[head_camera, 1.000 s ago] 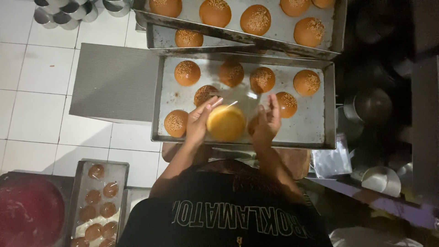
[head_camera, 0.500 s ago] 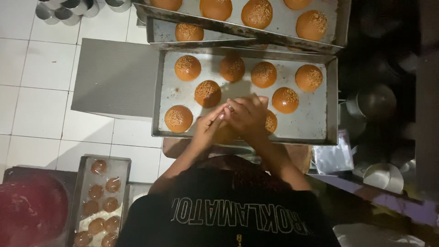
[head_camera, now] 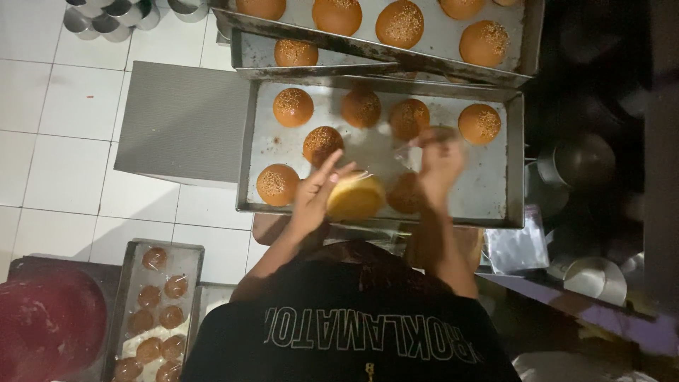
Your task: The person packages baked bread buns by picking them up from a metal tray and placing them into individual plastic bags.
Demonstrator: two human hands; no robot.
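A small bakery or commercial kitchen, seen from above. Stacked metal baking trays [head_camera: 502, 159] loaded with rows of browned, sesame-topped buns [head_camera: 292, 107]. More trays [head_camera: 396, 53] of the same buns overlapping just beyond. On the white-tiled floor [head_camera: 64, 141] below, another tray [head_camera: 127, 283] of buns wrapped in clear plastic, beside a large red tub [head_camera: 42, 325]. A cluster of small metal moulds [head_camera: 106, 18] at the top left corner; steel pots and bowls [head_camera: 580, 163] in the dim right side. Batch baking and packing throughout, not home cooking.
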